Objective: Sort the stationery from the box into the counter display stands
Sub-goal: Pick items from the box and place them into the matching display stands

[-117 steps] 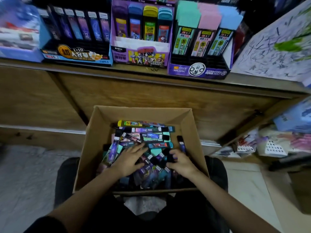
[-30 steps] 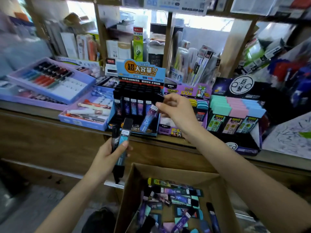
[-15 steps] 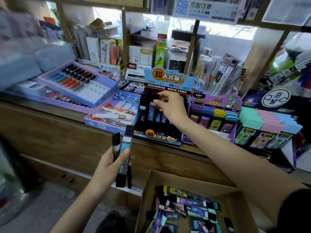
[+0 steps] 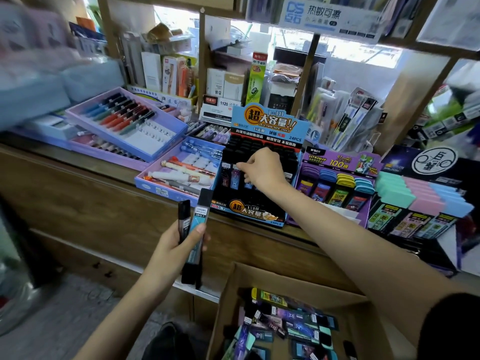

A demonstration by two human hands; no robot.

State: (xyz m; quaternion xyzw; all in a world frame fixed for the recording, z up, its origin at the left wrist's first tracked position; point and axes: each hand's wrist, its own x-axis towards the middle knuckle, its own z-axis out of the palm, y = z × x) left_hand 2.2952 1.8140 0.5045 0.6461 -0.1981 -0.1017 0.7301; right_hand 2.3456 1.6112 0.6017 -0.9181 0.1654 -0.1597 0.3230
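- The wooden table (image 4: 91, 203) runs across the view, with its top edge carrying a row of trays and display stands and crowded shelves behind it.
- A cardboard box (image 4: 298, 283) stands open on the floor in front of the table, at lower right, just below the right forearm.
- A heap of loose lead cases (image 4: 291, 323) lies in the box, in purple, teal, black and one yellow-green.
- A blue and black display stand (image 4: 249, 211) sits at the middle of the table, with dark cases upright in its tiers.
- Just to its right is a purple stand (image 4: 337, 159) with coloured caps. Beyond that is a black stand (image 4: 405, 162) holding cases with mint, pink and blue caps.
- To the left lie a lilac tray (image 4: 145, 149) of pens and a blue tray (image 4: 166, 189) of white and orange pens.
- The right hand (image 4: 265, 170) reaches over the blue and black stand, fingers curled, pinching the top of a slotted case (image 4: 235, 178) that stands upright in the front row.
- The left hand (image 4: 176, 245) is raised before the table front, left of the box, and grips two held cases (image 4: 197, 229) upright side by side. One is blue with a black cap, the other black.
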